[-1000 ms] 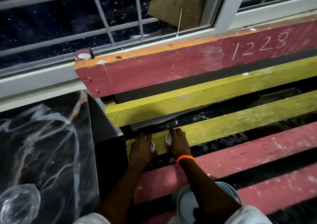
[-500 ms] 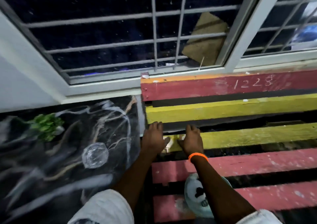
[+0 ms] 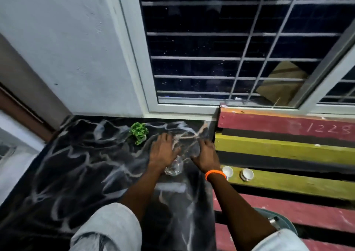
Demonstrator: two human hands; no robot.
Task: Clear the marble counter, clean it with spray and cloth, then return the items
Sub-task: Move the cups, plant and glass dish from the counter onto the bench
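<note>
A black marble counter (image 3: 80,166) with white veins fills the lower left. A small green plant (image 3: 138,132) stands near its back edge. A clear glass item (image 3: 173,167) sits on the counter between my wrists. My left hand (image 3: 163,150) hovers over the counter with fingers spread and relaxed, holding nothing. My right hand (image 3: 206,154), with an orange band at the wrist, is over the counter's right edge, fingers loosely bent and empty. Two small white cups (image 3: 227,172) (image 3: 247,174) stand on the yellow slat (image 3: 297,183) of the bench to the right.
A slatted bench in red (image 3: 288,124) and yellow adjoins the counter's right side. A pale round bowl-like item (image 3: 276,220) shows at the lower right, partly hidden by my arm. A barred window (image 3: 230,58) and white wall (image 3: 67,48) rise behind.
Both hands left the two white cups on the yellow slat and moved left over the marble counter. The view swung left and up.
</note>
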